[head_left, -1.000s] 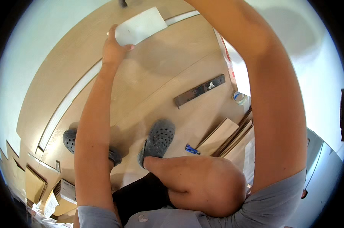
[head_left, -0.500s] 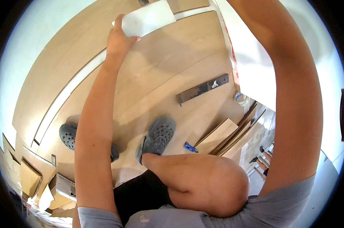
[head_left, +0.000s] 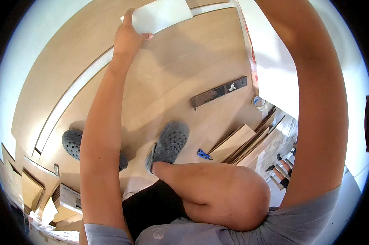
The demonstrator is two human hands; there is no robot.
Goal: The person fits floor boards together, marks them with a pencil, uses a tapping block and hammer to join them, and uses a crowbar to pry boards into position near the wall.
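Note:
My left hand [head_left: 129, 40] reaches to the top of the view and grips the near left corner of a white rectangular piece [head_left: 162, 16]. The thumb lies along its near edge, with a finger up its left side. The piece rests over a light wood-look plank floor [head_left: 172, 57], across a pale strip-shaped gap [head_left: 76, 83] between boards. Beyond the top edge, my right hand is out of sight; only the raised right arm [head_left: 315, 81] shows. A dark, worn metal bar [head_left: 219, 93] with a bent end lies on the floor between my arms.
A tape roll [head_left: 258, 102], a blue-handled tool [head_left: 203, 154] and stacked plank offcuts [head_left: 237, 141] lie at the right. A white panel [head_left: 270, 61] borders the floor there. My grey clog [head_left: 170, 141] stands on the boards. More board pieces [head_left: 32, 188] and a box [head_left: 70, 198] are at lower left.
The view has shifted slightly, so the white piece sits a little higher in the picture. A small dark end seen above it earlier is gone from view. My left hand keeps its grip.

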